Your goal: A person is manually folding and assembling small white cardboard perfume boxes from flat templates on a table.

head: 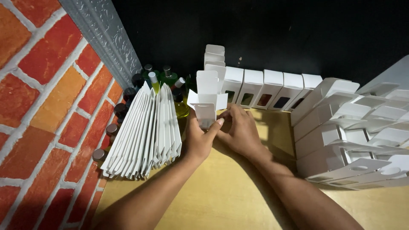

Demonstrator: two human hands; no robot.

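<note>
My left hand [199, 137] and my right hand [241, 130] both hold one small white cardboard box [206, 102] upright over the wooden table [221, 191]. The box's top flaps stand open. My left thumb presses on its front face; my right fingers wrap its lower right side. A fan of flat, unfolded white boxes [147, 132] leans just left of my left hand.
Several small bottles [164, 76] with dark caps stand behind and left of the flat boxes, along the brick wall [47, 106]. A row of assembled white boxes [268, 88] lines the back. A pile of assembled boxes [353, 132] fills the right side.
</note>
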